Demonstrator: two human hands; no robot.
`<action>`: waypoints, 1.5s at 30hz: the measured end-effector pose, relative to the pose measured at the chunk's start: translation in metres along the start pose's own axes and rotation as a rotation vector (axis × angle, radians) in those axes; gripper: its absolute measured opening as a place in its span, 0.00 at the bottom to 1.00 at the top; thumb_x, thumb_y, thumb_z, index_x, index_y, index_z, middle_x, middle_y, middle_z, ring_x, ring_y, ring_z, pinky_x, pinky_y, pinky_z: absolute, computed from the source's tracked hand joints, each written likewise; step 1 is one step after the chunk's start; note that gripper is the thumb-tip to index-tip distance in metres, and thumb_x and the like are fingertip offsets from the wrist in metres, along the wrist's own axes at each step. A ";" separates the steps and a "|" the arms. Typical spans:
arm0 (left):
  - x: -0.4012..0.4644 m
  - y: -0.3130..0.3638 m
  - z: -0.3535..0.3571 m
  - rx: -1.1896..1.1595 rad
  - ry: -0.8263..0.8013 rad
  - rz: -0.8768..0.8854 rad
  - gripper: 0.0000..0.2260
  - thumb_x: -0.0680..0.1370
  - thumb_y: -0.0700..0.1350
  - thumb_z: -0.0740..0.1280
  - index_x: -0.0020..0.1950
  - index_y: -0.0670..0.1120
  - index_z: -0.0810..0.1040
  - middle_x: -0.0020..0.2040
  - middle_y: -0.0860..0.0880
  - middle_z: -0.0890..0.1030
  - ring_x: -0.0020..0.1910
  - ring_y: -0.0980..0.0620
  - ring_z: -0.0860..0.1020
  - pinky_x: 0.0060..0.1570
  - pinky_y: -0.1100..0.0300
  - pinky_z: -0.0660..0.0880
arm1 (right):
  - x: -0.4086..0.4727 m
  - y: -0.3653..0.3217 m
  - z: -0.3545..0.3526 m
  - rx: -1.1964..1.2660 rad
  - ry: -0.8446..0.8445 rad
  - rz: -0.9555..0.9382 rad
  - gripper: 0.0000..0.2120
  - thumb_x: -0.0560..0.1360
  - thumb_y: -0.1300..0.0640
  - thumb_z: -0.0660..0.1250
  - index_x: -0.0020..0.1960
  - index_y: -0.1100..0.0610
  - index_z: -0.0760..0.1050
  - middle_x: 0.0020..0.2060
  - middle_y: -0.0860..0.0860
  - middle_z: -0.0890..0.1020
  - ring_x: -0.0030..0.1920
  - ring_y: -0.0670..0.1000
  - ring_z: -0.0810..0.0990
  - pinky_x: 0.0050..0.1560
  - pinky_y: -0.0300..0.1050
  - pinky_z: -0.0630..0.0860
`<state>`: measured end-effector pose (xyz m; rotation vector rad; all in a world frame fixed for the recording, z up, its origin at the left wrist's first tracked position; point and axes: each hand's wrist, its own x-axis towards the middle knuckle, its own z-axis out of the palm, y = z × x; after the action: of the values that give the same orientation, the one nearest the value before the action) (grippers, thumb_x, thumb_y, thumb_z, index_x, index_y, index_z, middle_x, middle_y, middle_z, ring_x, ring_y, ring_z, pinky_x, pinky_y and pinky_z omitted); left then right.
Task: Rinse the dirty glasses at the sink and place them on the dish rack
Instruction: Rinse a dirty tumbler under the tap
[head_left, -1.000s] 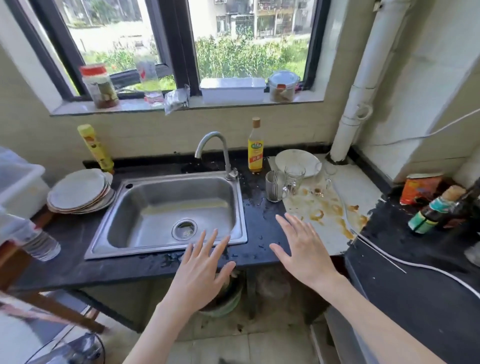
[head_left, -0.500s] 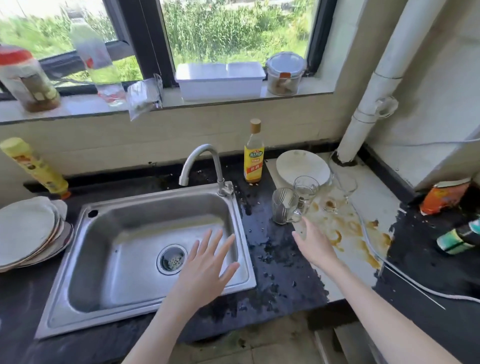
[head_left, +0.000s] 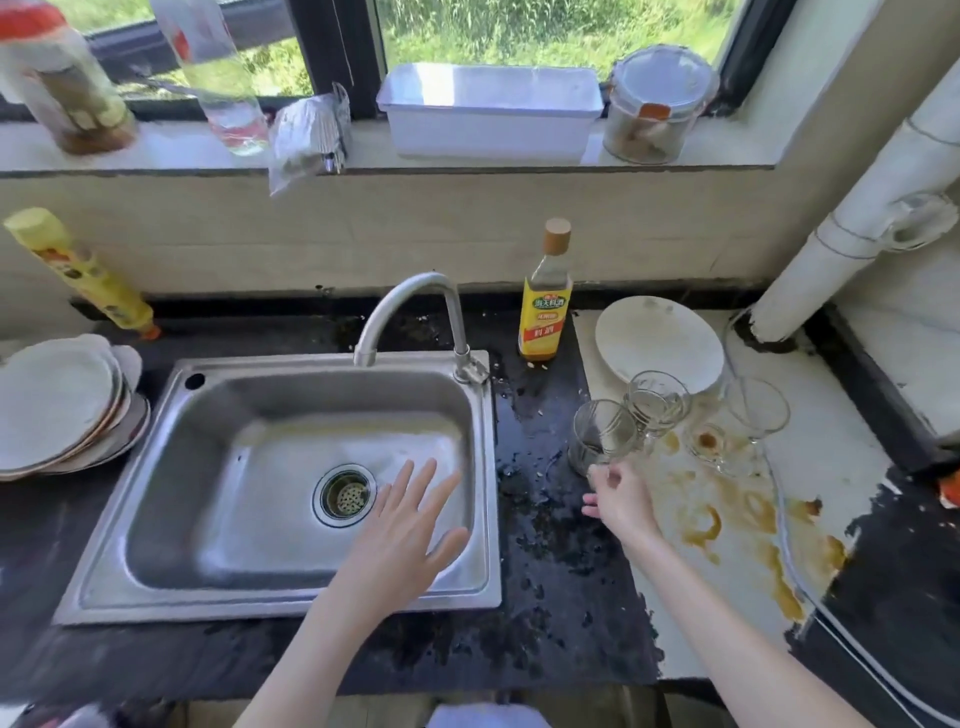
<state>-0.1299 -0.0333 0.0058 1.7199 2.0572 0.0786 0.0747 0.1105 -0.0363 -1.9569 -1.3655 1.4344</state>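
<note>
The desk (head_left: 550, 597) carries the sink (head_left: 291, 597) and, just right of it, 4 dirty glasses; no dish rack is in view. The left hand (head_left: 405, 525) hovers spread and released over the basin, while the right hand (head_left: 618, 501), fingers loosely curled and grasping nothing, nears the closest glass (head_left: 600, 434). To lift it well, I would wrap that glass low around its wall, clear of its neighbour (head_left: 657, 397), and carry it upright to the tap (head_left: 410, 317).

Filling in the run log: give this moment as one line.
phase: reach | right hand: at glass mug, grip unclear | left hand: open over sink | rinsed: none
</note>
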 end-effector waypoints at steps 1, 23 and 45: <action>0.000 0.000 0.001 -0.006 -0.002 -0.003 0.52 0.57 0.74 0.21 0.76 0.54 0.47 0.78 0.51 0.43 0.75 0.49 0.37 0.73 0.53 0.43 | -0.001 0.001 0.001 0.010 0.011 -0.020 0.08 0.81 0.56 0.56 0.51 0.61 0.68 0.46 0.55 0.74 0.42 0.54 0.78 0.41 0.45 0.75; 0.006 -0.105 -0.015 -0.894 0.100 -0.032 0.37 0.66 0.49 0.77 0.70 0.56 0.61 0.66 0.60 0.70 0.66 0.63 0.67 0.68 0.59 0.65 | -0.069 -0.058 0.112 -0.098 -0.779 -0.278 0.08 0.80 0.56 0.60 0.47 0.54 0.76 0.45 0.53 0.83 0.51 0.51 0.83 0.58 0.43 0.76; 0.067 -0.157 -0.009 -0.881 0.199 -0.072 0.28 0.63 0.47 0.79 0.54 0.62 0.68 0.55 0.65 0.73 0.57 0.73 0.69 0.52 0.78 0.64 | 0.067 -0.110 0.162 -0.477 0.014 -0.453 0.16 0.80 0.59 0.55 0.66 0.59 0.71 0.61 0.58 0.76 0.62 0.61 0.73 0.55 0.48 0.69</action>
<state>-0.2855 -0.0025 -0.0580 1.1027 1.7785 1.0016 -0.1183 0.1800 -0.0598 -1.7288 -2.1246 0.9406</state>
